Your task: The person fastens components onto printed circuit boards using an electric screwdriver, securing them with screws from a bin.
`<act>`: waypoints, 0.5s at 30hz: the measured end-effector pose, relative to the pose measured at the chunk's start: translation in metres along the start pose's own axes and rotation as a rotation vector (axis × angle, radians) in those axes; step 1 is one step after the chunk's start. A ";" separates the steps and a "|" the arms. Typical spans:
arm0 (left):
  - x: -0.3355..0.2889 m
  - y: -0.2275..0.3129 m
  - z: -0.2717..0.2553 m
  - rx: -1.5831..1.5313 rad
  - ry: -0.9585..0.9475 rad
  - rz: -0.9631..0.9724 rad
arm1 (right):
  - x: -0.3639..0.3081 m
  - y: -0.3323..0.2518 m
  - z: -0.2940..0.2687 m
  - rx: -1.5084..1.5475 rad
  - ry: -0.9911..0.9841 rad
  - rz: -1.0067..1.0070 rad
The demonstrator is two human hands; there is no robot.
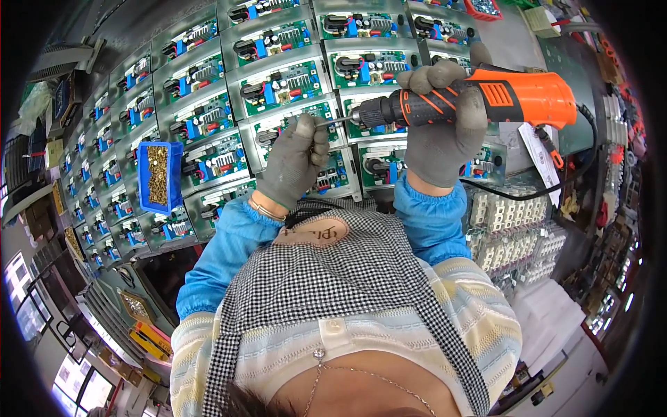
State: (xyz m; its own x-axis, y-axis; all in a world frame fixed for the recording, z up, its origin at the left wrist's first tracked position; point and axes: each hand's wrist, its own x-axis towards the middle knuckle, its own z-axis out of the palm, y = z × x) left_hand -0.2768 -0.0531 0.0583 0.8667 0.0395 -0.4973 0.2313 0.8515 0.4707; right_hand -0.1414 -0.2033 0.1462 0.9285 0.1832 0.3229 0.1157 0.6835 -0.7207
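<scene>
My right hand point(441, 146), in a grey glove, is wrapped round an orange and black electric screwdriver point(538, 97) held level. Its thin bit point(339, 121) points left, toward my left hand point(290, 163). Those gloved fingers are pinched together right at the tip of the bit; whatever is between them is hidden. Beneath both hands lie green circuit boards in metal trays, with black, blue and red parts, such as the board point(281, 90) just beyond my left hand. A blue bin point(175, 184) of brass-coloured screws point(158, 174) rests on the boards at the left.
Rows of the same boards cover the bench. The screwdriver's black cable point(514, 197) loops down on the right, past a second orange-handled tool point(549, 147). Pale plastic parts point(511, 212) stand stacked near my right elbow. A red bin point(481, 10) sits at the far right.
</scene>
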 end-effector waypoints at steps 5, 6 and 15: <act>-0.001 0.001 -0.002 0.434 0.060 0.209 | 0.000 0.005 -0.007 0.035 0.080 0.027; 0.000 0.002 0.000 0.433 0.054 0.205 | 0.000 0.005 -0.008 0.040 0.115 0.020; 0.009 -0.003 -0.027 -0.239 0.064 -0.090 | 0.009 0.034 -0.032 -0.454 0.096 -0.195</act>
State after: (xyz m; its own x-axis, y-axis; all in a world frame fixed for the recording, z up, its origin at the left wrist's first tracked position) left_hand -0.2814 -0.0414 0.0326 0.8157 -0.0154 -0.5783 0.1888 0.9520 0.2411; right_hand -0.1178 -0.2007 0.1046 0.9002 0.0027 0.4354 0.4120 0.3181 -0.8538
